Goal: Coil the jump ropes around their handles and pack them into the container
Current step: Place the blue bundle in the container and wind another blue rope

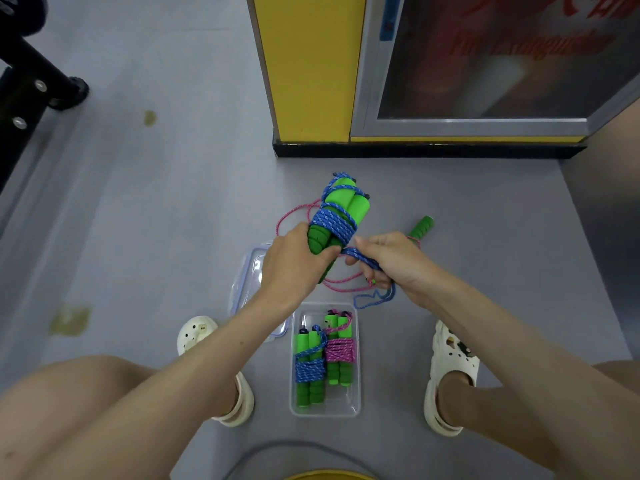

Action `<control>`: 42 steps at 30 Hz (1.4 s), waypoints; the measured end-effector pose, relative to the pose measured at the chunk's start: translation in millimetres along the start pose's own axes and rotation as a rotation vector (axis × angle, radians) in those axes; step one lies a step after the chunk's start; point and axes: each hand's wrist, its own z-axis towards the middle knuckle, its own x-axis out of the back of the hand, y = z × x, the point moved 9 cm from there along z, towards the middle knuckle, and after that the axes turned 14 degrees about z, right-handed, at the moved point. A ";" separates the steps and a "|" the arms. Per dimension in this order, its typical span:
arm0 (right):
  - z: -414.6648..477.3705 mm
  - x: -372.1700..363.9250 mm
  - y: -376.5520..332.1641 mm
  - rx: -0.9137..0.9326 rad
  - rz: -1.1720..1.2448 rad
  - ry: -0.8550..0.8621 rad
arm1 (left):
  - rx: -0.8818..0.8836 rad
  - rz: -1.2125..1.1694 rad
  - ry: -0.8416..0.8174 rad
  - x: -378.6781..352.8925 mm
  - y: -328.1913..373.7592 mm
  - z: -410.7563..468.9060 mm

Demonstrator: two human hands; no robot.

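Green foam handles (346,199), two side by side, carry a blue braided rope (334,221) wound in tight turns round their middle, with a few looser turns crossing toward the upper ends. The bundle is held tilted above the grey floor (173,202). The left hand (294,271) grips the lower ends of the handles, fingers curled round them. The right hand (391,261) pinches the free blue tail just beside the bundle, and the rest of the tail hangs in a small loop below the wrist.

Four jump ropes in all:
- the one in the hands;
- two coiled bundles, one blue bundle (309,370) and one pink bundle (340,351), side by side in the clear container (325,412) nearer the person;
- one uncoiled pink rope (341,282) on the floor beneath the hands, its one visible green handle (422,225) showing past the right hand.

One clear lid (242,278) lies just left of the container. Two white sandals (195,332) flank it.
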 end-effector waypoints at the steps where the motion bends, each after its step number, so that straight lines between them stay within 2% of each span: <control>1: 0.8 -0.5 0.3 -0.005 0.003 -0.005 | -0.015 0.026 0.015 -0.1 1.8 -1.0; 6: 5.3 1.5 3.7 -0.031 -0.007 0.004 | -0.187 0.136 0.055 -0.9 22.1 -10.8; 13: 0.9 4.8 -3.4 -0.016 -0.072 0.030 | -0.341 0.003 -0.085 -25.5 31.3 -20.4; 18: -0.8 6.3 -4.6 -0.025 -0.044 0.065 | -0.522 0.102 -0.068 -37.7 39.0 -27.3; 21: -0.3 15.9 -6.6 0.004 -0.001 0.143 | -0.582 0.067 -0.074 -36.0 46.0 -32.0; 24: 1.8 21.4 -4.8 -0.026 0.140 0.187 | -0.461 -0.229 -0.169 -28.8 49.5 -28.5; 28: 2.4 9.9 -7.7 -0.031 0.197 0.085 | -0.027 -0.697 -0.310 -25.8 27.6 -12.7; 31: 1.4 6.4 -9.8 0.000 0.159 0.044 | 0.121 -0.819 -0.464 -38.2 16.7 -12.7; 34: -0.4 8.1 -7.4 -0.002 0.122 0.054 | 0.133 -0.808 -0.367 -33.4 8.9 -8.5; 38: -1.2 10.8 -3.2 -0.006 0.051 0.070 | 0.036 -0.583 -0.172 -15.1 8.1 -4.8; 42: 0.2 10.2 0.7 -0.030 0.024 0.057 | -0.056 -0.360 -0.044 0.8 15.6 -8.9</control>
